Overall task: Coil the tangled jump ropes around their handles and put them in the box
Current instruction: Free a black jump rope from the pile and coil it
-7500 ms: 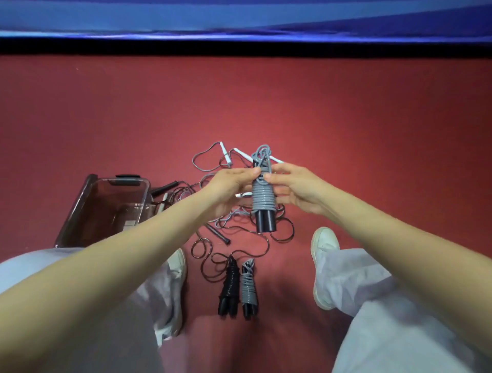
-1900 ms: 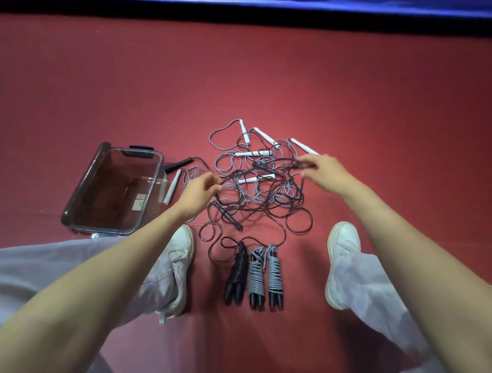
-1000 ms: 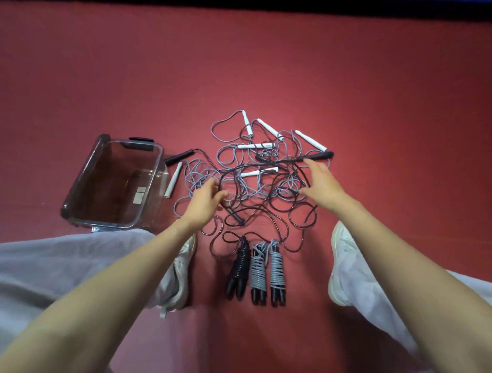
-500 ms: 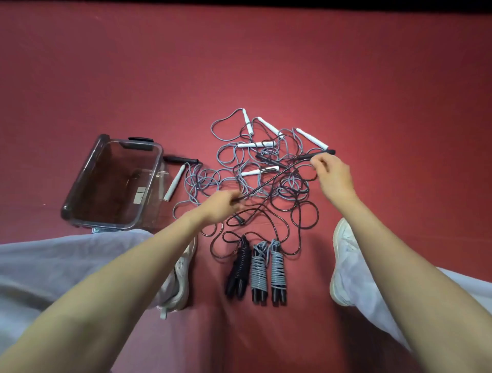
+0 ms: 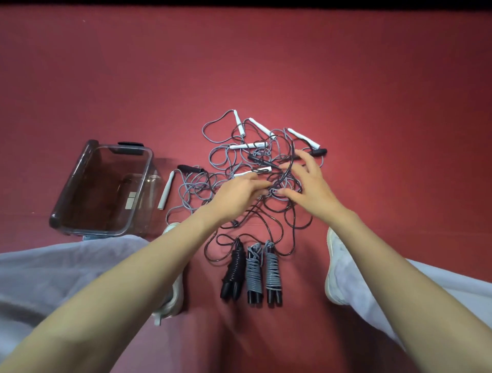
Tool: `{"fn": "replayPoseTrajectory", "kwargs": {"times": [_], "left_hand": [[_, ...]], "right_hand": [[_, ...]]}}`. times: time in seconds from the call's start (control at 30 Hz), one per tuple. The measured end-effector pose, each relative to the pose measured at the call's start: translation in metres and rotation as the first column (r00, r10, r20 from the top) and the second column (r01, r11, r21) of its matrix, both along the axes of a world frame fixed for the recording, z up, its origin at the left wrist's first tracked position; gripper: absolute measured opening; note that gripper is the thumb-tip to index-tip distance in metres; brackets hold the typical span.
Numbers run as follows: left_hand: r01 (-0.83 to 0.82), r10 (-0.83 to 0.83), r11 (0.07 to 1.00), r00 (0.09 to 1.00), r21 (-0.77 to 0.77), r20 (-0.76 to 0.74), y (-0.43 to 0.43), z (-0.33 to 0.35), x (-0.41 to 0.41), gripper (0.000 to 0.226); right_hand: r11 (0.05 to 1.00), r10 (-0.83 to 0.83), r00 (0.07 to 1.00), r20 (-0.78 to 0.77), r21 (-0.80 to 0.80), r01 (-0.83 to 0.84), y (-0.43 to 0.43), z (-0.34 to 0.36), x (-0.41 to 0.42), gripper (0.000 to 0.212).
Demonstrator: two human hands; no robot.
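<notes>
While both hands sit on tangle [image 5: 259, 159] mid-floor: left hand [image 5: 237, 194] fingers pinch black cord [image 5: 285, 174]; right hand [image 5: 311, 183] fingers spread, touching tangle. Three coiled ropes [image 5: 253, 271] near; box [image 5: 70, 183] left.

Tangled grey and black jump ropes [image 5: 262, 157] with white and black handles sprawl on the red floor. Three coiled bundles [image 5: 253, 271] lie side by side nearer. A clear box [image 5: 72, 182] stands left.

1. From my feed, a flat dark-red floor [image 5: 372, 80] of matte, possibly carpeted, material fills the view.
2. A black band [image 5: 239, 2] runs along its far edge.
3. Light is brightest mid-floor.
</notes>
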State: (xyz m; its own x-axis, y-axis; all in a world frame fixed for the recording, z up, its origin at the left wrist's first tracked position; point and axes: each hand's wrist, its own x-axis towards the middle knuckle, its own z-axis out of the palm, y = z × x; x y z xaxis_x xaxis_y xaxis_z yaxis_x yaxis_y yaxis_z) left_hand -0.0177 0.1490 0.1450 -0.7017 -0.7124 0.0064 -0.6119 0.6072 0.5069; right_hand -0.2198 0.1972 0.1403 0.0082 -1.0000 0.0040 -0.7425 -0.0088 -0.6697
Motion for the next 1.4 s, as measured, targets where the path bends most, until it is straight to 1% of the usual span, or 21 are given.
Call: {"fn": "replayPoseTrajectory", "kwargs": {"times": [0.07, 0.1, 0.13, 0.17, 0.23, 0.27, 0.33, 0.37, 0.43, 0.53, 0.6, 0.63, 0.73, 0.8, 0.87, 0.97, 1.03, 1.13, 1.2, 1.3, 1.4], "left_hand": [[0.006, -0.008, 1.0, 0.998, 0.017, 0.061, -0.005, 0.0, -0.002, 0.033], [0.02, -0.023, 0.999, 0.997, 0.034, 0.075, -0.007, 0.0, -0.003, 0.033], [0.028, -0.032, 0.998, 0.997, 0.056, 0.068, -0.008, -0.001, -0.004, 0.033], [0.025, -0.028, 0.996, 0.999, 0.08, 0.043, -0.009, -0.003, -0.005, 0.033], [-0.021, 0.027, 0.99, 0.999, 0.137, -0.044, -0.01, -0.006, -0.007, 0.031], [-0.057, 0.074, 0.983, 0.993, 0.174, -0.094, -0.01, -0.006, -0.007, 0.029], [-0.153, 0.2, 0.952, 0.966, 0.266, -0.161, -0.015, -0.011, -0.007, 0.029], [-0.21, 0.267, 0.93, 0.951, 0.303, -0.159, -0.021, -0.017, -0.004, 0.031], [-0.35, 0.395, 0.877, 0.916, 0.329, -0.077, -0.041, -0.037, 0.007, 0.032], [-0.56, 0.578, 0.769, 0.815, 0.307, 0.037, -0.08, -0.069, 0.031, 0.033], [-0.641, 0.64, 0.719, 0.761, 0.271, 0.102, -0.112, -0.088, 0.048, 0.041], [-0.656, 0.639, 0.716, 0.754, 0.241, 0.153, -0.13, -0.099, 0.056, 0.042], [-0.621, 0.554, 0.772, 0.761, 0.134, 0.337, -0.176, -0.138, 0.075, 0.04], [-0.577, 0.486, 0.814, 0.743, 0.07, 0.46, -0.193, -0.164, 0.084, 0.044], [-0.511, 0.442, 0.859, 0.709, -0.033, 0.55, -0.2, -0.186, 0.089, 0.039], [-0.433, 0.454, 0.884, 0.698, -0.178, 0.553, -0.207, -0.203, 0.088, 0.031], [-0.384, 0.421, 0.904, 0.713, -0.191, 0.561, -0.213, -0.204, 0.087, 0.032], [-0.256, 0.307, 0.951, 0.74, -0.171, 0.599, -0.214, -0.196, 0.086, 0.034], [-0.198, 0.259, 0.966, 0.797, -0.168, 0.546, -0.212, -0.186, 0.083, 0.028], [-0.215, 0.262, 0.964, 0.857, -0.155, 0.443, -0.203, -0.162, 0.077, 0.021], [-0.262, 0.297, 0.955, 0.869, -0.141, 0.396, -0.189, -0.137, 0.078, 0.027]], "right_hand": [[0.984, -0.099, 0.995, 0.028, -0.149, 0.102, 0.001, 0.0, 0.002, 0.054], [0.978, -0.101, 0.994, 0.035, -0.181, 0.106, 0.001, 0.0, 0.003, 0.057], [0.985, -0.049, 0.998, 0.036, -0.162, 0.055, 0.0, -0.001, 0.004, 0.059], [0.994, 0.036, 0.999, 0.034, -0.103, -0.033, -0.002, -0.002, 0.005, 0.056], [0.987, 0.163, 0.986, -0.031, 0.005, -0.163, -0.008, -0.011, 0.008, 0.03], [0.987, 0.158, 0.986, -0.047, 0.017, -0.158, -0.012, -0.015, 0.01, 0.021], [0.999, 0.047, 0.999, 0.001, 0.012, -0.047, -0.022, -0.024, 0.013, 0.019], [1.0, -0.026, 0.999, 0.035, 0.007, 0.026, -0.027, -0.028, 0.013, 0.019], [0.989, -0.148, 0.986, 0.072, 0.018, 0.147, -0.041, -0.038, 0.013, 0.021], [0.975, -0.215, 0.974, 0.075, 0.082, 0.209, -0.064, -0.063, 0.01, 0.02], [0.968, -0.236, 0.968, 0.088, 0.105, 0.227, -0.081, -0.085, 0.01, 0.02], [0.965, -0.247, 0.965, 0.089, 0.114, 0.237, -0.091, -0.096, 0.01, 0.02], [0.955, -0.27, 0.96, 0.076, 0.149, 0.257, -0.115, -0.128, 0.014, 0.02], [0.953, -0.273, 0.959, 0.08, 0.154, 0.259, -0.126, -0.144, 0.018, 0.019], [0.955, -0.271, 0.959, 0.078, 0.144, 0.258, -0.132, -0.158, 0.023, 0.016], [0.953, -0.275, 0.959, 0.065, 0.146, 0.264, -0.135, -0.175, 0.026, 0.015], [0.946, -0.295, 0.955, 0.036, 0.154, 0.287, -0.134, -0.177, 0.027, 0.017], [0.933, -0.333, 0.941, 0.051, 0.158, 0.322, -0.13, -0.166, 0.028, 0.019], [0.933, -0.339, 0.94, 0.036, 0.144, 0.331, -0.128, -0.156, 0.027, 0.02], [0.927, -0.352, 0.935, 0.036, 0.154, 0.343, -0.125, -0.14, 0.024, 0.021], [0.928, -0.341, 0.939, 0.043, 0.175, 0.329, -0.116, -0.119, 0.026, 0.019]]}}
